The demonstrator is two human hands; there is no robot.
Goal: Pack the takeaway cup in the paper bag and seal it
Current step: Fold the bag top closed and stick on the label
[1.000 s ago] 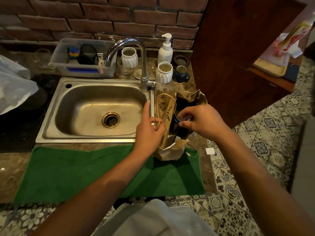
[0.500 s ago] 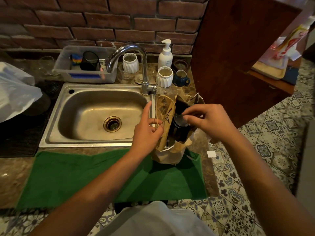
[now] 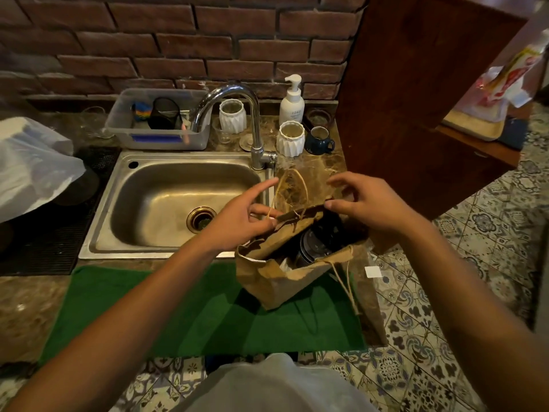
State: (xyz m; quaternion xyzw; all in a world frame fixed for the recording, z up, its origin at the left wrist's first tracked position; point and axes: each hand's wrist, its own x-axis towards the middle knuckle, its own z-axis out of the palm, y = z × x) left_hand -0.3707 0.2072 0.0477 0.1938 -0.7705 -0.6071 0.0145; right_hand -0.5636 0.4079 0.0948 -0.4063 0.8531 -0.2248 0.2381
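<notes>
A: Paper bag (image 3: 269,273) upright on green mat (image 3: 190,310), at 3 o'clock of sink (image 3: 175,200). Mouth open. Contents?

B: Takeaway cup (image 3: 315,243) inside, dark lid showing; a pale scrap beside it, not identifiable.

A: Hands?

B: Left hand (image 3: 243,217) pinching far rim and twine handle (image 3: 289,188). Right hand (image 3: 361,203) gripping same rim at its right corner, fingers half curled.

A: Other containers?

B: Clear tub (image 3: 157,138) at 12 o'clock of sink, holding a dark mesh cup and a coloured item. Two white ribbed pots (image 3: 291,138), soap pump bottle (image 3: 292,99), blue mug (image 3: 319,139) on table (image 3: 26,307) behind.
</notes>
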